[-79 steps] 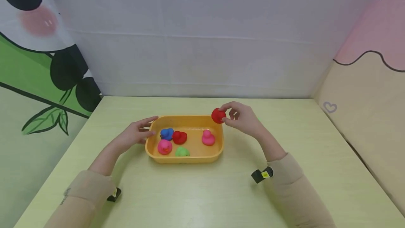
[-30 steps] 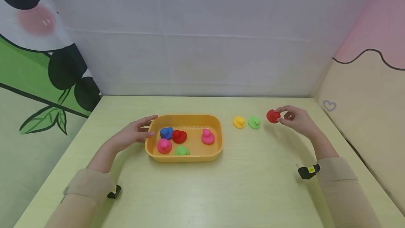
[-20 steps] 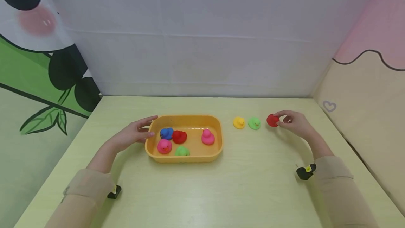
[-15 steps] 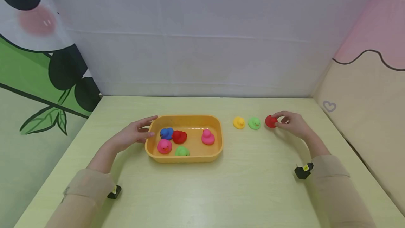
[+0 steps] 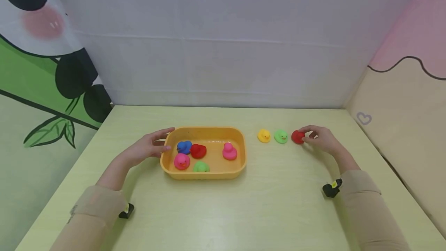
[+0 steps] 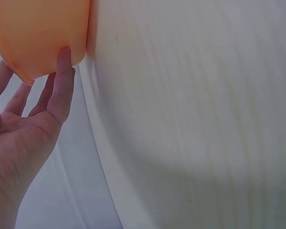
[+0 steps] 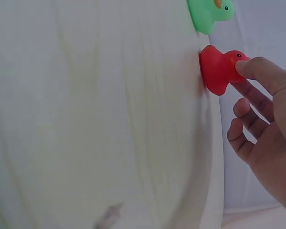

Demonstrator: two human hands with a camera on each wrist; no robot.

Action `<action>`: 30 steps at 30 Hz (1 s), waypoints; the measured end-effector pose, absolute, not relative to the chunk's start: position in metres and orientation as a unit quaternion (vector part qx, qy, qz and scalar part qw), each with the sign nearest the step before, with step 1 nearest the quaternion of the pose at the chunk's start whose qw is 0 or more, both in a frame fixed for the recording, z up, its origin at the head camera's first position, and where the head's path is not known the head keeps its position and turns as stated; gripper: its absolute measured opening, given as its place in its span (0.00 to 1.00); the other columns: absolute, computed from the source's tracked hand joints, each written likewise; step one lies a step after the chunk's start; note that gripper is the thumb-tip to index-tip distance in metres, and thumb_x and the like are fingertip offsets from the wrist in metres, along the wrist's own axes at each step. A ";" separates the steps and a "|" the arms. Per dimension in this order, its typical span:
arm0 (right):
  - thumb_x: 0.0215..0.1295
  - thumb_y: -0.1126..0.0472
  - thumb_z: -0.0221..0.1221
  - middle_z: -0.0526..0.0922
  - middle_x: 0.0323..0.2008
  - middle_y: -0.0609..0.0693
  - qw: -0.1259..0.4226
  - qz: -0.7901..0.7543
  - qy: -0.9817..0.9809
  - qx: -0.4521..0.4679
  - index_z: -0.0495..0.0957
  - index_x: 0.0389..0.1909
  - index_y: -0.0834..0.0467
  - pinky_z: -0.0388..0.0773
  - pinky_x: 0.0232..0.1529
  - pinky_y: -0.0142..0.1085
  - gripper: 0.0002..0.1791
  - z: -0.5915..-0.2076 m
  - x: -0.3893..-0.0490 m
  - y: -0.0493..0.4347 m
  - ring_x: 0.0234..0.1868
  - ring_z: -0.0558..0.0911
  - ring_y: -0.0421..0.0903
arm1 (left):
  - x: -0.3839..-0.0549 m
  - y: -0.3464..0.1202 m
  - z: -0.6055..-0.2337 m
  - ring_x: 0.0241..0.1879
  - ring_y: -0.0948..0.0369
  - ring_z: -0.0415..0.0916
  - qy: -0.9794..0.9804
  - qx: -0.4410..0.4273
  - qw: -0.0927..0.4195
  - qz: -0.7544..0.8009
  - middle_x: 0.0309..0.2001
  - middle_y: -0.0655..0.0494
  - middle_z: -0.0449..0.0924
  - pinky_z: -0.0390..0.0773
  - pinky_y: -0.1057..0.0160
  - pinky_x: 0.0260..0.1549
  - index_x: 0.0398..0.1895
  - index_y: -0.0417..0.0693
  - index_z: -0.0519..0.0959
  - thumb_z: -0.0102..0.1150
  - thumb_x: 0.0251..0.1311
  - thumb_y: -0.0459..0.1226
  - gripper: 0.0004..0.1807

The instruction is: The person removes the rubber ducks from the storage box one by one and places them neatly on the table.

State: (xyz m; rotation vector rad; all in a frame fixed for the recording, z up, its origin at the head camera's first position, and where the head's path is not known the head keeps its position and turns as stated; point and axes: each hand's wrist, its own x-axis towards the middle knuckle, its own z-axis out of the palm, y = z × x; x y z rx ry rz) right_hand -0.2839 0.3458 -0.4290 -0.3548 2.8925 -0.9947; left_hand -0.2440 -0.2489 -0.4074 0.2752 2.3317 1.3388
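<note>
In the head view my right hand (image 5: 320,138) pinches a red rubber duck (image 5: 297,137) between thumb and fingers. The right wrist view shows this duck's base at the tabletop and the thumb on its head. A green rubber duck (image 5: 280,136) and a yellow rubber duck (image 5: 264,136) stand left of it in a row. My left hand (image 5: 148,148) touches the left end of a yellow plastic basket (image 5: 203,175), its fingers spread and fairly straight against the wall. Inside lie a blue duck (image 5: 184,147), a red duck (image 5: 198,151), two pink ducks (image 5: 230,151) and a partly hidden green duck (image 5: 201,167).
The pale wooden table (image 5: 223,212) meets a white cloth backdrop (image 5: 223,69) at its far edge. Painted panels stand at left and right. Each wrist carries a small black camera (image 5: 331,189).
My right hand has carried the red duck from above the basket's right end over to the right, then down to the table beside the green duck. The left hand stays at the basket.
</note>
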 end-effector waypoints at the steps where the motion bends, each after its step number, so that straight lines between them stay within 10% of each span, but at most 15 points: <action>1: 0.62 0.59 0.61 0.78 0.38 0.57 0.034 -0.324 0.939 -0.112 0.78 0.51 0.56 0.70 0.26 0.34 0.16 -0.430 -0.284 0.346 0.38 0.72 0.50 | -0.244 -0.249 -0.407 0.65 0.44 0.62 0.842 0.099 0.218 0.484 0.70 0.49 0.58 0.78 0.52 0.51 0.72 0.64 0.54 0.58 0.61 0.45 0.37; 17: 0.65 0.55 0.58 0.76 0.54 0.58 0.036 -0.319 0.940 -0.114 0.73 0.58 0.55 0.71 0.36 0.37 0.21 -0.427 -0.279 0.350 0.48 0.72 0.55 | -0.241 -0.246 -0.404 0.63 0.43 0.64 0.845 0.089 0.214 0.482 0.70 0.45 0.56 0.79 0.54 0.48 0.73 0.63 0.53 0.57 0.63 0.45 0.37; 30: 0.64 0.57 0.59 0.80 0.48 0.57 -0.022 -0.319 0.937 -0.138 0.74 0.57 0.57 0.73 0.38 0.36 0.20 -0.401 -0.265 0.337 0.43 0.75 0.52 | -0.242 -0.248 -0.406 0.65 0.42 0.61 0.837 0.081 0.220 0.495 0.71 0.42 0.52 0.79 0.52 0.48 0.73 0.64 0.52 0.57 0.63 0.45 0.37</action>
